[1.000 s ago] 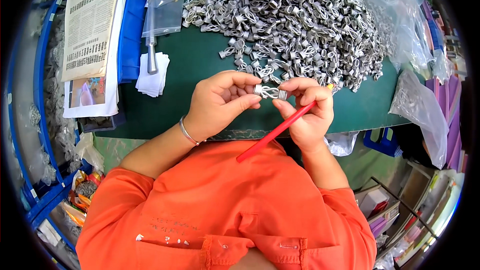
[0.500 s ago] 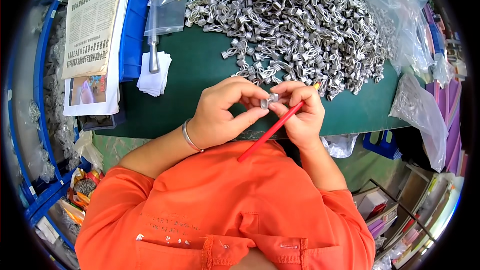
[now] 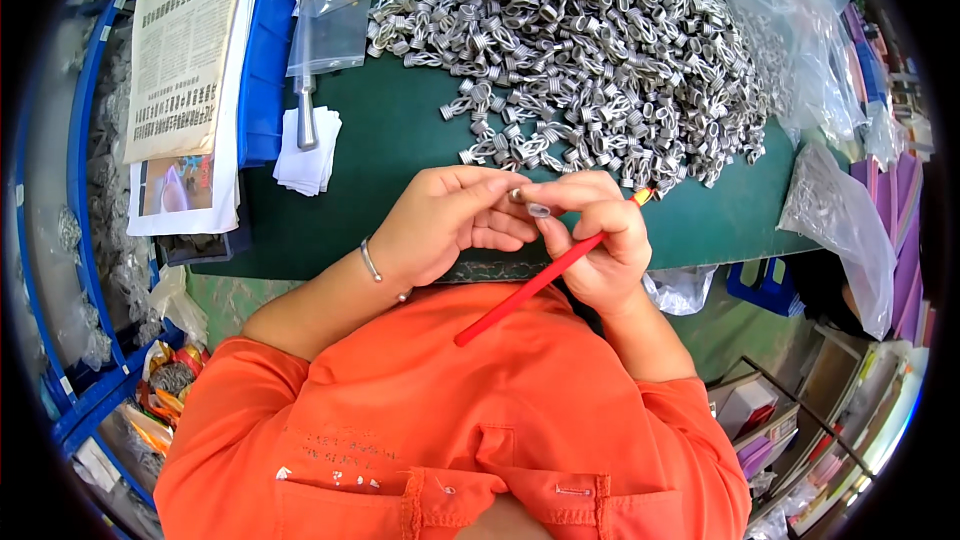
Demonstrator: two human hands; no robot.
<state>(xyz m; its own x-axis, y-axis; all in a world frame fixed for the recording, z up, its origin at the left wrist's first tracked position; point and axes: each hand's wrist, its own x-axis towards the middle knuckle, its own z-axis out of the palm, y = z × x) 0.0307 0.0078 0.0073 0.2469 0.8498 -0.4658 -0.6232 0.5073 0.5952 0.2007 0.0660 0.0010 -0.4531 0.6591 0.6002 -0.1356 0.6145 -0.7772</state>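
Observation:
A small grey metal loop fitting [image 3: 538, 210] is held between my hands in front of my body. The thumb and fingers of my right hand [image 3: 603, 230] pinch it. That hand also grips a slim red stick [image 3: 525, 292] with a yellow, dark-tipped end pointing up and away, its other end over my apron. My left hand [image 3: 450, 223], palm turned partly up, has its thumb and forefinger closed at the fitting's far end; its other fingers are curled loosely below. Just beyond my fingers lies a big heap of similar metal fittings [image 3: 590, 50] on the green table [image 3: 390, 120].
To the left are a blue bin [image 3: 262, 70], a printed newspaper [image 3: 185, 50], a metal-shafted tool [image 3: 306, 120] on white paper slips [image 3: 300, 172], and a blue rack [image 3: 85, 170]. Clear plastic bags [image 3: 840, 230] hang off the table's right side.
My left hand has rolled its palm upward, and its thumb has shifted to the top. The fitting has turned in my fingers, and the red stick's lower end has swung left and nearer me.

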